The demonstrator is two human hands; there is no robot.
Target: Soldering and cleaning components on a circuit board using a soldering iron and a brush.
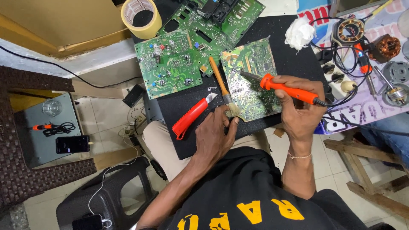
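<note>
Leftmost, a grey box (47, 132) sits low beside the table with a glass (52, 107), a small orange tool with a coiled black cord (53, 127) and a dark phone (72, 144) on top. Roll of tape (141, 17) at the top, standing at the table's far edge. Black mat (294, 59) covers the table; on it a green circuit board (170, 64) at left, a second green board (217, 21) above it, partly overlapping. Red utility knife (192, 116) lies diagonal on the mat, just left of the left hand (215, 136). Left hand rests at the near edge of the middle circuit board (255, 81), fingers curled, fingertips touching the bristle end of a wooden-handled brush (221, 85) that lies across that board's left edge; whether the grip pinches the brush or just presses on it, cannot tell — bristles hide the fingertips. Right hand (300, 108) has its grip closed around the orange handle of a soldering iron (281, 87), tip pointing left and down onto the upper part of the middle board, probably touching it. Iron's black cord runs off right. White crumpled cloth (299, 33) near the mat's top right. Far right: motor parts and copper windings (385, 47) among black wires, well apart from the hands.
</note>
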